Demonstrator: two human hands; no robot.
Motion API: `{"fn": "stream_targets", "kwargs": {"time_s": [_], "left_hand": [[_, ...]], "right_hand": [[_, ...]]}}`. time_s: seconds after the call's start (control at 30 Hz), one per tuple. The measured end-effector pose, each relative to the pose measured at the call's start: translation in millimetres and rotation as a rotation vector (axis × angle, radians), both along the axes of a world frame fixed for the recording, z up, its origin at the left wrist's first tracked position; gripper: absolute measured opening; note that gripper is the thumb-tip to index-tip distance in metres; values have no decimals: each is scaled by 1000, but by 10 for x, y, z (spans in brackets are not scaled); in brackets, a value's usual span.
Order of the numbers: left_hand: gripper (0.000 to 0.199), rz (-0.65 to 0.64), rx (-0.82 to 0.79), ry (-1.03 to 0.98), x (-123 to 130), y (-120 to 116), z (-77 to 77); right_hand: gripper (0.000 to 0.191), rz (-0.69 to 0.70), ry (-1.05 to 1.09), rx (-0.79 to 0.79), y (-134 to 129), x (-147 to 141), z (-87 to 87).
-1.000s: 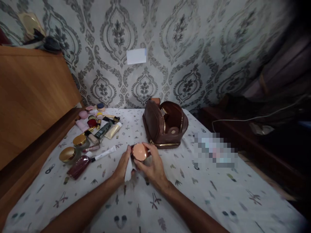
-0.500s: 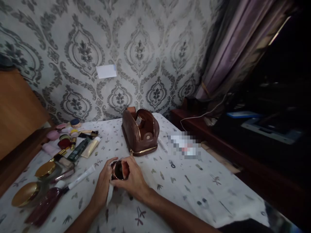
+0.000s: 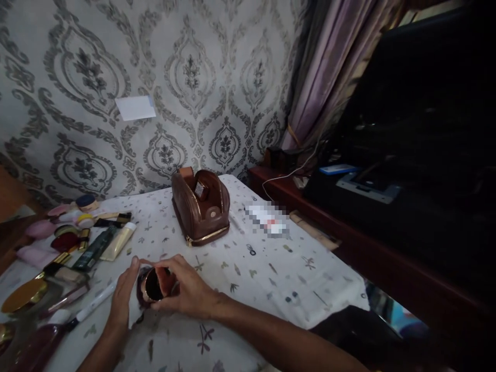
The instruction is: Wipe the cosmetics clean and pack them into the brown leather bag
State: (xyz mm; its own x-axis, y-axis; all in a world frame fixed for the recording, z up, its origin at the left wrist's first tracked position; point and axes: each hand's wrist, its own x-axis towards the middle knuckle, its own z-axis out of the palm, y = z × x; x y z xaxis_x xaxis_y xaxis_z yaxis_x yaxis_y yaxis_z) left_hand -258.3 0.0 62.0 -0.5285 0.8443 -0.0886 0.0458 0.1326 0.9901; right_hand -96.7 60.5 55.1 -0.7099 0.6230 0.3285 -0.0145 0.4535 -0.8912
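A dark round jar with a shiny copper-gold rim (image 3: pixel 152 285) is held low over the patterned tablecloth, its rim turned up towards me. My right hand (image 3: pixel 189 289) curls round its right side, thumb below and fingers above. Against the left side lies my left hand (image 3: pixel 123 297), with a white tissue-like piece (image 3: pixel 134 309) between palm and jar. What is inside the jar cannot be made out. Beyond my hands stands a brown leather cosmetic bag (image 3: pixel 201 206), unzipped, with a small glittery box (image 3: pixel 201 189) inside.
To the left lie several cosmetics, including a cream tube (image 3: pixel 119 242), a dark green tube (image 3: pixel 95 249), a gold lid (image 3: pixel 25 295) and a dark red bottle (image 3: pixel 39 343). A blurred white item (image 3: pixel 267 218) rests right of the bag. Patterned wallpaper (image 3: pixel 189 77) rises behind.
The view has swung right, so everything sits further left in the picture. Both hands stay round the jar; the right hand's fingers now lie further over its rim. The bag looks unchanged.
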Motion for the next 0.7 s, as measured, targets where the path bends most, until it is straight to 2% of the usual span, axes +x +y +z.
{"fn": "stream_targets", "kwargs": {"time_s": [0.17, 0.3, 0.37, 0.43, 0.57, 0.7], "left_hand": [[68, -19, 46, 128, 115, 1, -4], [60, -109, 164, 261, 208, -1, -20], [54, -147, 187, 267, 219, -7, -26], [51, -127, 186, 221, 198, -10, -27], [51, 2, 157, 140, 111, 3, -8], [52, 25, 158, 198, 101, 6, 28]], "right_hand": [[75, -161, -34, 36, -30, -30, -15], [59, -278, -19, -76, -34, -41, -10], [51, -255, -25, -135, -30, -36, -5], [54, -194, -7, -145, -12, -33, -13], [79, -53, 34, 4, 58, -43, -72], [70, -15, -13, 29, 89, -67, -131]]}}
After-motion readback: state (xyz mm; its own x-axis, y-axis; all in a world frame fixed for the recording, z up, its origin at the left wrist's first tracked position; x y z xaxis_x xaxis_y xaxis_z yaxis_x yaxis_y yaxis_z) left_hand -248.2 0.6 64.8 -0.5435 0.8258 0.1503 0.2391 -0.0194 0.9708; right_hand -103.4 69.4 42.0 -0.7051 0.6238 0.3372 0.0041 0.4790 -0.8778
